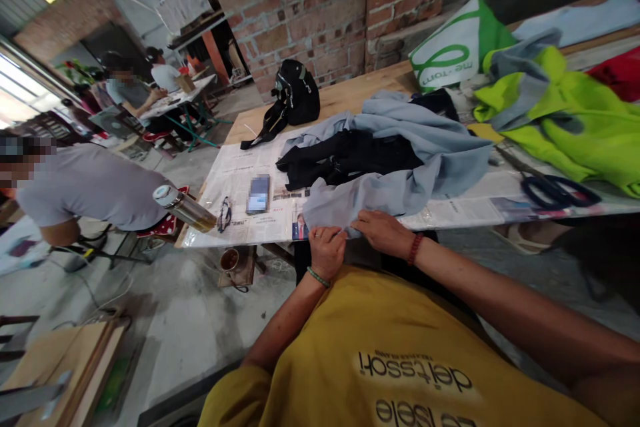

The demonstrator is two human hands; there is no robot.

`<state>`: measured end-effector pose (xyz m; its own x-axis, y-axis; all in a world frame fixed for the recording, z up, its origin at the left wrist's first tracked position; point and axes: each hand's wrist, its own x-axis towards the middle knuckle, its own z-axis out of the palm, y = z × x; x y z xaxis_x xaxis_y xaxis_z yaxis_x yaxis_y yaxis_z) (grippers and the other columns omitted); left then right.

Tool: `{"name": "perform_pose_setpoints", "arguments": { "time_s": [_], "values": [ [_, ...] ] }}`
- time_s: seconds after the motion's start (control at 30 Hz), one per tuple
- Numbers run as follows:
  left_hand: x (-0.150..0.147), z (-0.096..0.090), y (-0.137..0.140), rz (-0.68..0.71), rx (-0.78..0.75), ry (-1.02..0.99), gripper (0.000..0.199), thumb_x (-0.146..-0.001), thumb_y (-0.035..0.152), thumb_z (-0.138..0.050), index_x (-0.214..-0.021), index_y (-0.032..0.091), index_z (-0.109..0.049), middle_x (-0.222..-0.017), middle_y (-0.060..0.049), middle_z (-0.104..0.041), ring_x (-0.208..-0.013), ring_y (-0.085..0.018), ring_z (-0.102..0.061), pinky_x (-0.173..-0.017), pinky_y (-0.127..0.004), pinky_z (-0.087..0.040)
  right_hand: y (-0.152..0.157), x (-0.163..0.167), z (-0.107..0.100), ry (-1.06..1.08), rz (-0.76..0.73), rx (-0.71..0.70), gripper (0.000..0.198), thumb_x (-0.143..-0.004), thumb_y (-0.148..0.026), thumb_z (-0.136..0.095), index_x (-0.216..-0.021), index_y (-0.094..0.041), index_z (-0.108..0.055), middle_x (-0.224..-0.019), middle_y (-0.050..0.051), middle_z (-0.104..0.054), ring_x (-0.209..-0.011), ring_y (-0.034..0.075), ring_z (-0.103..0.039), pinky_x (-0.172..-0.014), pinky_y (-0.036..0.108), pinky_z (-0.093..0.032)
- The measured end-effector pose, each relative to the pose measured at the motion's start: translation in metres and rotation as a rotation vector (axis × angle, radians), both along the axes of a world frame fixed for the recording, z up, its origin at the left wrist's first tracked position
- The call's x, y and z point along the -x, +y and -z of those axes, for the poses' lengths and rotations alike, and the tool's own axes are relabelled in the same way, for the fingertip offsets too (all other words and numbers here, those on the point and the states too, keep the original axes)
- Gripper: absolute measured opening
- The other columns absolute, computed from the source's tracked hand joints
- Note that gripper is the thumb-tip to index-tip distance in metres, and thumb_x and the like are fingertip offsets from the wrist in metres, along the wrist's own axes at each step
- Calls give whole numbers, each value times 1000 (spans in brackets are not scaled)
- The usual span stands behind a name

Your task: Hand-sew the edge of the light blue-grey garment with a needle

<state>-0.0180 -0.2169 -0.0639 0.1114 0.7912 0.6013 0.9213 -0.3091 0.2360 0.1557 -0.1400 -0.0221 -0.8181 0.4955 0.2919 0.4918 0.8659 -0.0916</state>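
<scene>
A light grey garment point(370, 202) with black fabric point(357, 157) lying in its folds spreads over the newspaper-covered table point(235, 227). At the front edge, my left hand point(327, 248), with a green bead bracelet, pinches the edge of the grey cloth. Just right of it, my right hand point(383, 232), wearing a red bead bracelet, has its fingers closed on the same cloth. The two hands are close together. What lies under the fingers is hidden.
Left on the table are a phone point(259, 194), a glass bottle point(184, 207) and a black bag point(298, 92). Rightward lie large scissors point(555, 190), yellow-green garments point(575, 107) and a green-white bag point(457, 47). A cup point(231, 259) stands below the edge. A co-worker point(100, 187) sits left.
</scene>
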Motion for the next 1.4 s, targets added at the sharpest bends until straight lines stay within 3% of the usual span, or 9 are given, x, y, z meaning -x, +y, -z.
{"name": "perform_pose_setpoints", "arguments": {
  "time_s": [0.27,0.4,0.53,0.63,0.7,0.87,1.07,1.23,1.4],
  "values": [
    [-1,1,1,-5,-66,10,13,-83,17,-58,-86,23,-69,-91,-4,-69,-83,-18,-58,-83,-38,-35,-2,7,-3,76,-61,158,34,-82,-5,-40,-107,-14,-61,-89,10,-63,-78,17,-57,-70,27,-39],
    [1,-1,1,10,-64,6,13,-85,18,-56,-87,22,-68,-87,-3,-69,-82,-17,-58,-83,-37,-35,-3,16,-5,300,45,349,34,-84,-13,-42,-114,-16,-57,-95,9,-68,-86,18,-62,-72,27,-44],
    [3,-1,2,25,-51,-16,15,-87,18,-54,-88,21,-68,-86,-3,-70,-82,-16,-59,-84,-36,-36,-3,23,-10,483,222,673,19,-81,-25,-51,-96,-18,-60,-73,1,-67,-59,14,-61,-57,24,-44],
    [5,0,3,51,-72,-32,16,-87,15,-52,-92,20,-67,-86,-4,-70,-82,-16,-59,-83,-35,-37,-2,25,-12,538,257,855,17,-81,-33,-50,-76,-19,-58,-61,-3,-62,-44,10,-53,-50,22,-41],
    [5,1,4,58,-83,-39,18,-87,15,-51,-94,20,-67,-86,-4,-69,-82,-16,-60,-83,-35,-38,-1,25,-12,546,257,807,23,-83,-36,-47,-70,-19,-56,-56,-4,-57,-45,9,-51,-51,21,-39],
    [8,3,8,75,-105,-72,19,-88,13,-49,-91,18,-67,-84,-5,-68,-81,-15,-60,-82,-33,-41,4,28,-6,486,234,513,24,-84,-30,-44,-64,-19,-51,-59,-1,-55,-58,11,-48,-57,22,-33],
    [10,-1,12,94,-162,-114,19,-88,13,-48,-89,17,-67,-81,-6,-67,-79,-15,-60,-78,-31,-44,2,33,2,398,177,526,24,-86,-28,-43,-66,-18,-52,-61,0,-55,-60,12,-49,-57,23,-31],
    [13,-4,16,83,-41,-167,16,-85,13,-53,-90,19,-68,-84,-6,-68,-83,-17,-60,-82,-34,-44,1,32,3,383,117,534,27,-88,-26,-41,-68,-18,-56,-64,2,-58,-61,13,-52,-59,24,-35],
    [19,-7,25,40,163,-393,14,-81,12,-56,-87,16,-69,-82,-5,-69,-80,-16,-61,-77,-30,-46,1,20,-10,624,130,298,17,-87,-24,-45,-92,-18,-61,-95,8,-62,-75,15,-55,-68,26,-42]
  ]
}}
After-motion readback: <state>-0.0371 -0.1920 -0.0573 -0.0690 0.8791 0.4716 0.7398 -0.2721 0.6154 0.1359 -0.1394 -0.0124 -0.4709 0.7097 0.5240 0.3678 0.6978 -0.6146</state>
